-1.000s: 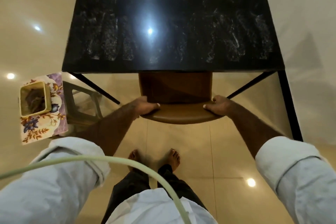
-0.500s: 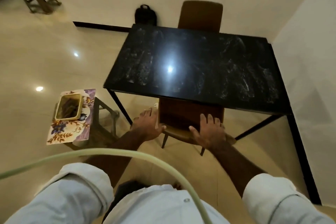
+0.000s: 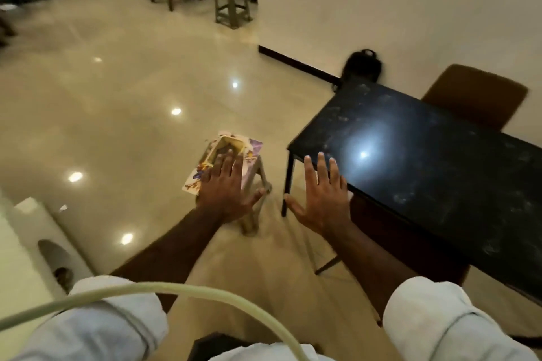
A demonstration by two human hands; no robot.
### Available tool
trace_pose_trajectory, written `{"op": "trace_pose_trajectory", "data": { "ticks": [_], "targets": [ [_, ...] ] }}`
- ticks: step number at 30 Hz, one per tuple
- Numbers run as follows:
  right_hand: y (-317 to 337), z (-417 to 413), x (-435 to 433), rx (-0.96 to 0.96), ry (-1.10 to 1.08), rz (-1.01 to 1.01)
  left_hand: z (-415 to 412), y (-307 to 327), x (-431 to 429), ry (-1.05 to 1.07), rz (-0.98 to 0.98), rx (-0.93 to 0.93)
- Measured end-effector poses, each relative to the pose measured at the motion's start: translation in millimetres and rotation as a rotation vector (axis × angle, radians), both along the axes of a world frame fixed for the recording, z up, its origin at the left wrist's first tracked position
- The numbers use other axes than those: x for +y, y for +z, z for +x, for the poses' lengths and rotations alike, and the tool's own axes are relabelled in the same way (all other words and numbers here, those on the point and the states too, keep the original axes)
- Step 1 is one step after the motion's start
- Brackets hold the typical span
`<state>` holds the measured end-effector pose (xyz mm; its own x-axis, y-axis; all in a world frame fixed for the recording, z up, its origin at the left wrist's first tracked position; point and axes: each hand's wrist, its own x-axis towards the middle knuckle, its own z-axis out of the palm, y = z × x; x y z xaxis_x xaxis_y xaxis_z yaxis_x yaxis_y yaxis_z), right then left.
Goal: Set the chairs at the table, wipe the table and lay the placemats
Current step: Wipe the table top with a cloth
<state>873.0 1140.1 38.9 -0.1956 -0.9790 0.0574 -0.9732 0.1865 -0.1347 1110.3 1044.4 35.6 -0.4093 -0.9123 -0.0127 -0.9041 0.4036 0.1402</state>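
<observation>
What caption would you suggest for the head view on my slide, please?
Open left hand and right hand raised near the stool holding floral placemats, beside the smudged table.

Table (image 3: 425,184): black stone-look top, glossy, smeared with pale dusty streaks; thin dark legs, apparently metal. Floor (image 3: 117,102) around table: polished cream tile, mirror-glossy. Chair (image 3: 475,97) beyond table: brown upholstery, matt. Placemats (image 3: 254,147) beside table: floral print, smooth.

There is one black table (image 3: 425,190). Two brown chairs stand at it: the far chair (image 3: 475,99) and the near chair (image 3: 387,231). There are two stools, the near stool (image 3: 252,177) and the far stool (image 3: 231,3). One yellow tray (image 3: 223,141) and one black bag (image 3: 363,67) are visible. Two hands show, the left hand (image 3: 225,193) and the right hand (image 3: 322,199).
</observation>
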Motion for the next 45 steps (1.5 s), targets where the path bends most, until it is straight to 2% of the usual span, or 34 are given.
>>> {"op": "trace_pose_trajectory", "data": {
  "ticks": [10, 16, 21, 28, 35, 45],
  "targets": [
    [-0.1, 195.1, -123.1, -0.017, 0.233, -0.082, 222.0, 5.4, -54.9, 0.199, -0.046, -0.079],
    [-22.4, 268.2, -168.9, -0.008, 0.320, -0.084, 302.3, -21.1, -76.1, 0.276, 0.001, -0.096],
    [-56.9, 306.0, -222.2, -0.045, 0.360, -0.004, 342.2, -49.8, -116.0, 0.310, 0.080, -0.113],
    [-68.9, 351.4, -366.7, -0.097, 0.410, 0.003, 382.9, -58.3, -242.4, 0.369, 0.064, -0.082],
    [-68.8, 368.2, -494.5, -0.060, 0.427, 0.016, 404.2, -61.8, -371.8, 0.363, -0.016, -0.119],
    [-82.6, 410.2, -661.4, -0.029, 0.264, 0.007, 448.1, -65.3, -589.1, 0.155, -0.065, -0.145]
  ]
}}
